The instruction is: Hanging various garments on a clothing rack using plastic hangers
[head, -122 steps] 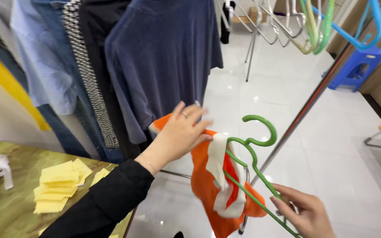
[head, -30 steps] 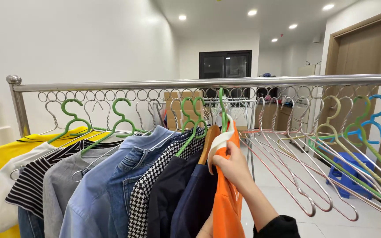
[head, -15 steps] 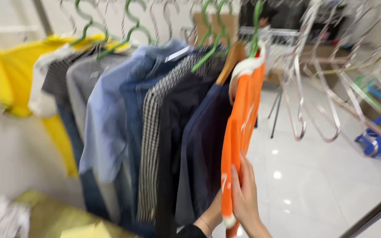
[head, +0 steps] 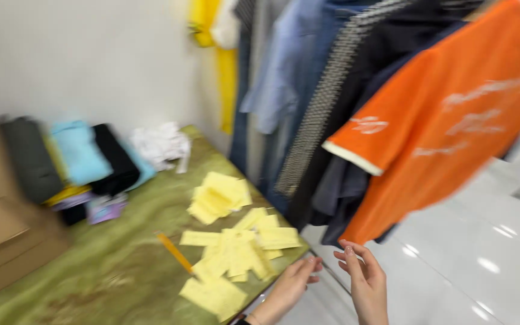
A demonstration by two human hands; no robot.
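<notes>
Head view: both hands, left hand (head: 289, 289) and right hand (head: 365, 283), open, empty beneath blurred orange shirt (head: 452, 120).

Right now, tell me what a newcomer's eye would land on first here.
The bright orange T-shirt with a white-edged sleeve hangs at the right end of a row of darker clothes. Pale yellow paper slips lie scattered on the green marbled tabletop, beside an orange pencil. Both empty hands, left and right, hover at the table's near edge.
</notes>
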